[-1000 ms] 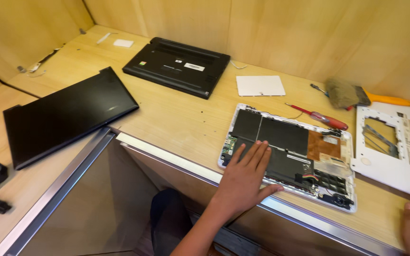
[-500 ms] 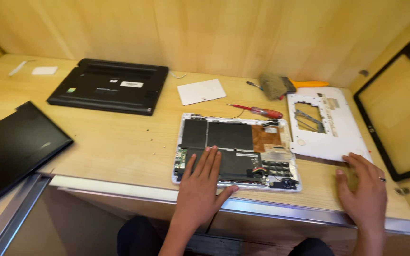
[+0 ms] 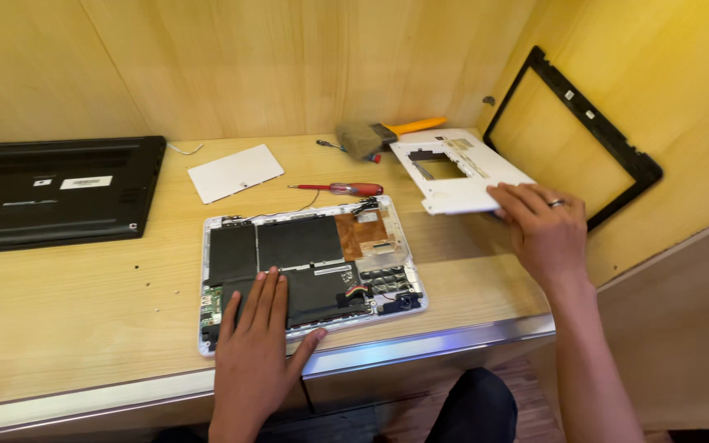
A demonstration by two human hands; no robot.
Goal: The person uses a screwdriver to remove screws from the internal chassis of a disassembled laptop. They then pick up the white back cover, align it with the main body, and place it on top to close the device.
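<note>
Already the opened white laptop lay near the bench edge, battery and board exposed, under my left hand, spread flat. My right hand seemingly pinched the removed white cover panel; loose screws lay beside it, reassembly undone.

Your left hand comes into view bare, no glove, no ring on any finger you can see, nails cut short. Your forearm below it is bare too, with no sleeve, watch or band showing down to the bottom edge. Your right hand is bare as well, and there's a ring on one finger, a plain band with a metallic shine. That forearm runs long and uncovered to the lower edge, no cuff anywhere. Between your arms, low down, you're wearing dark trousers, one knee showing.
</note>
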